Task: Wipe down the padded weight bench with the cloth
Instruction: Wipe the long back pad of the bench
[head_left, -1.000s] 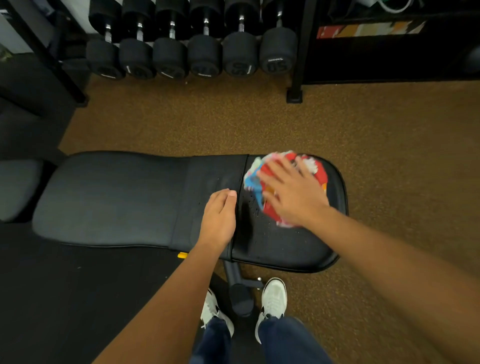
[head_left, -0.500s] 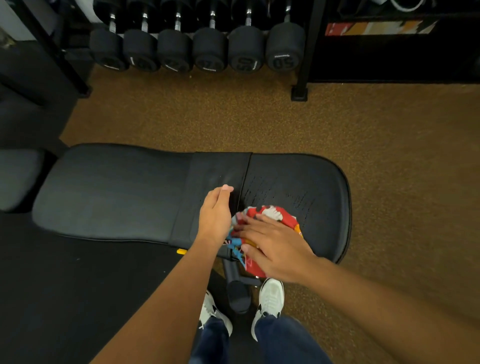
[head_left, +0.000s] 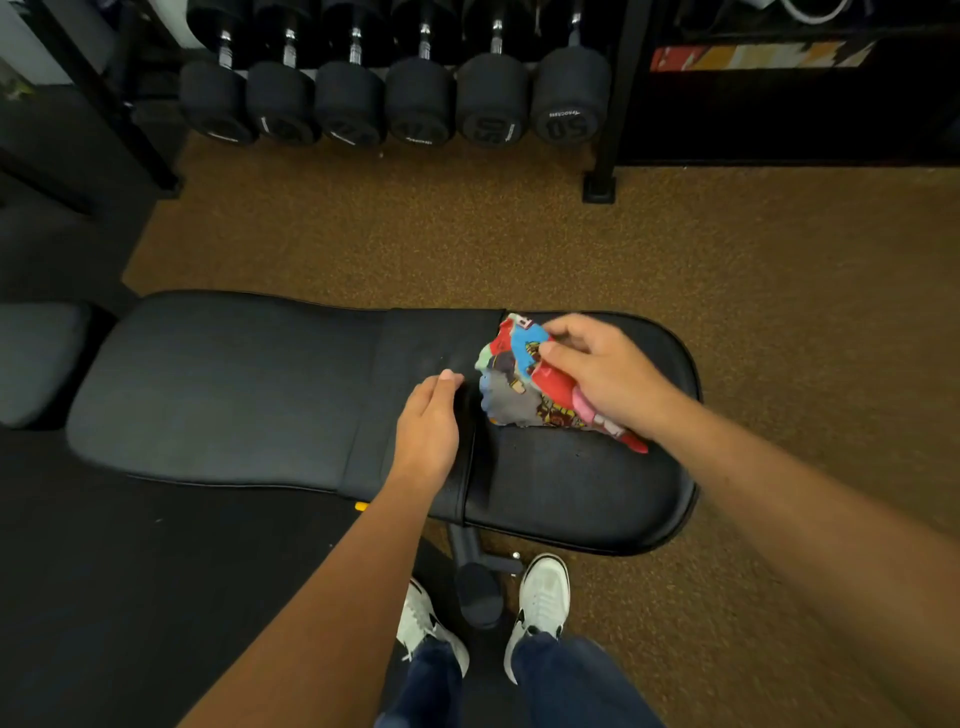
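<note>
Right hand (head_left: 605, 371) pinching the bunched cloth (head_left: 524, 384) on the seat end of the counter (head_left: 571, 493). Left hand (head_left: 428, 428) flat and empty, bracing at the seam. Loose grip there: could slip free mid-stroke, probably leaving the long backrest pad unwiped.

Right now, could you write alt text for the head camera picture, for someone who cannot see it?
Seen from above, a person's right hand presses a crumpled, colourful cloth onto the seat pad of a black padded weight bench, while the left hand rests flat beside it near the seam. Black dumbbells line a rack beyond the brown floor, and white sneakers show below.
</note>
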